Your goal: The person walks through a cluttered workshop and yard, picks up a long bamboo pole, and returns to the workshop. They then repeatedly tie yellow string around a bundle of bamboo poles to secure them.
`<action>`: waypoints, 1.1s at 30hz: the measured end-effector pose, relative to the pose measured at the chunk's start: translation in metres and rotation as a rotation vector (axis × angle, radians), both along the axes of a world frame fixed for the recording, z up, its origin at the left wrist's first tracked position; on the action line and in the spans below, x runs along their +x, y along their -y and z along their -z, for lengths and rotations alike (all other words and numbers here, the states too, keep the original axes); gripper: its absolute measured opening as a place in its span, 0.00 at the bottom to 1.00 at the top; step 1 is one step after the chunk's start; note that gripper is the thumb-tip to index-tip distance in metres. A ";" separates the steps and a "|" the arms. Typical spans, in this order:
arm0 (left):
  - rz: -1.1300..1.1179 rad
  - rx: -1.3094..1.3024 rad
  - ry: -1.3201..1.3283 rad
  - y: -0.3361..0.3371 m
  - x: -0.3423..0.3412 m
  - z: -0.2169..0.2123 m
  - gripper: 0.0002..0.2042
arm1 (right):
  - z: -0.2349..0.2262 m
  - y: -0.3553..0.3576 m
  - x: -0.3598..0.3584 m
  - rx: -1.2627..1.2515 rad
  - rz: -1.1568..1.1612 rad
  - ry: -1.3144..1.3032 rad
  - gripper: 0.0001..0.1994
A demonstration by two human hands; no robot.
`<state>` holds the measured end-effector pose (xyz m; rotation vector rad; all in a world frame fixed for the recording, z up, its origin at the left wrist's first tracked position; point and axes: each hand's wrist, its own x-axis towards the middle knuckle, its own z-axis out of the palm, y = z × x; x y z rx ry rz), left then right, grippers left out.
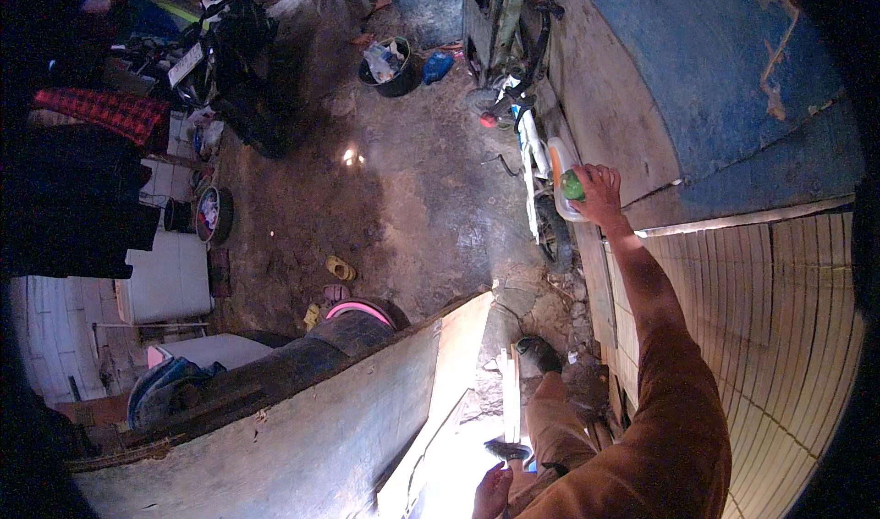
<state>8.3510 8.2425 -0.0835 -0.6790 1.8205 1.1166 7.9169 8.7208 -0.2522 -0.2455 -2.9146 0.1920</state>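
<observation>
White plastic bottle: a bottle (pixel 561 182) with a green cap or label patch, held up against the grey wall ledge (pixel 605 106) at the right of the yard.
Long axis: runs up and down the frame, roughly parallel to the ledge edge; which end is the neck cannot be told.
Right hand: the right hand (pixel 600 194) is closed around the bottle's lower end, fingers wrapped over its side, the arm stretched forward in a rust-brown sleeve (pixel 674 400).
Left hand: the left hand (pixel 492 491) sits at the bottom edge of the frame, fingers curled close to a dark object (pixel 507 448); whether it is gripping cannot be told, as glare washes out the area.
Beside the bottle: a small white bicycle (pixel 532 166) leans just left of it, against the same ledge.
Overhead right: a blue painted panel (pixel 724 51), chipped in places, above a pale tiled wall (pixel 779 308).
Foreground: a worn wooden board (pixel 367 409) slants across the lower centre, a dark tyre (pixel 330 340) behind its upper edge.
Ground: packed earth floor (pixel 403 198) with yellow sandals (pixel 341 268) and a black bucket (pixel 390 65) well apart from the hands.
</observation>
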 end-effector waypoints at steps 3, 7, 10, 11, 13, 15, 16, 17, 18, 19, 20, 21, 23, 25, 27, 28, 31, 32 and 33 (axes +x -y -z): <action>-0.007 0.001 0.000 -0.001 0.001 0.000 0.27 | -0.010 0.003 -0.003 -0.010 -0.050 0.009 0.43; -0.012 0.002 0.005 -0.002 0.004 -0.002 0.27 | -0.014 0.016 -0.004 0.070 -0.072 0.024 0.41; -0.006 0.002 0.002 0.003 0.004 -0.005 0.26 | -0.009 0.022 -0.006 0.093 -0.033 -0.033 0.39; -0.008 0.003 0.002 0.003 0.004 -0.005 0.26 | -0.010 0.022 -0.005 0.093 -0.023 -0.025 0.39; -0.012 0.000 0.004 0.005 0.004 -0.006 0.26 | -0.011 0.024 -0.004 0.090 -0.002 -0.010 0.39; -0.008 0.002 0.004 0.008 0.003 -0.007 0.26 | -0.013 0.025 -0.003 0.089 0.025 0.004 0.40; -0.005 0.004 0.004 0.008 0.002 -0.007 0.26 | -0.015 0.024 -0.002 0.098 0.025 0.025 0.40; -0.011 0.005 0.002 0.006 0.004 -0.008 0.26 | -0.016 0.024 -0.002 0.106 0.016 0.044 0.40; -0.019 0.004 0.001 0.005 0.005 -0.008 0.26 | -0.017 0.025 -0.004 0.114 0.007 0.064 0.41; -0.026 0.004 0.000 0.004 0.006 -0.009 0.26 | -0.018 0.025 -0.006 0.111 0.018 0.063 0.42; -0.022 0.006 0.001 0.005 0.005 -0.009 0.26 | -0.016 0.022 -0.004 0.108 0.039 0.066 0.42; -0.018 0.008 0.001 0.006 0.005 -0.011 0.26 | -0.014 0.020 -0.002 0.104 0.059 0.069 0.43; -0.012 0.012 -0.004 0.008 0.003 -0.010 0.26 | -0.011 0.018 -0.001 0.078 0.052 0.049 0.45; -0.007 0.015 -0.008 0.009 0.004 -0.012 0.26 | -0.011 0.018 0.001 0.066 0.042 0.044 0.47; -0.005 0.024 -0.018 0.007 0.002 -0.013 0.26 | -0.012 0.021 0.001 0.065 0.027 0.055 0.49; -0.004 0.028 -0.024 0.007 0.002 -0.014 0.26 | -0.012 0.022 0.002 0.067 0.031 0.069 0.49; 0.020 0.040 -0.049 0.007 0.000 -0.015 0.26 | -0.011 0.021 0.005 0.080 0.050 0.083 0.50; 0.023 0.034 -0.054 0.009 0.001 -0.014 0.26 | -0.011 0.019 0.005 0.092 0.055 0.072 0.51; 0.028 0.029 -0.058 0.010 0.002 -0.012 0.26 | -0.011 0.018 0.007 0.105 0.061 0.061 0.51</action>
